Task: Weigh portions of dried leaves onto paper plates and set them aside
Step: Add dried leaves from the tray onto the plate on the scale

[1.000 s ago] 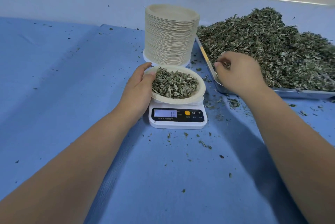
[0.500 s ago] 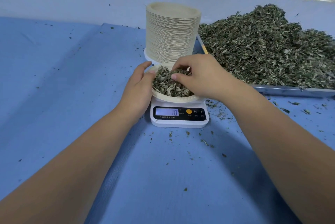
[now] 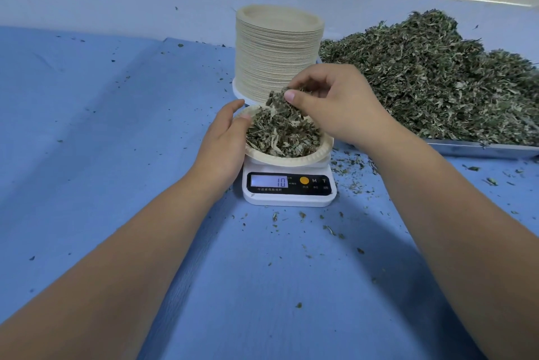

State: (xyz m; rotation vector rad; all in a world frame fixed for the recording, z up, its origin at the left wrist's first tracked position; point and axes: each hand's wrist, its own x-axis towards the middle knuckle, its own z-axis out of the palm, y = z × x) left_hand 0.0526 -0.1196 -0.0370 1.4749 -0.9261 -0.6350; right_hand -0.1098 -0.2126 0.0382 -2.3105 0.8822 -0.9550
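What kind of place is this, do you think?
Probably a small herb or tea packing bench: a digital scale, a tall stack of paper plates, and a metal tray heaped with dried leaves, on a blue-covered table.

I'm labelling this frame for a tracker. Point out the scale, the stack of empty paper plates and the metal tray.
scale [image 3: 288,194], head view, white front body beside the display.
stack of empty paper plates [image 3: 275,56], head view, ribbed side of the stack.
metal tray [image 3: 481,150], head view, shiny front rim.
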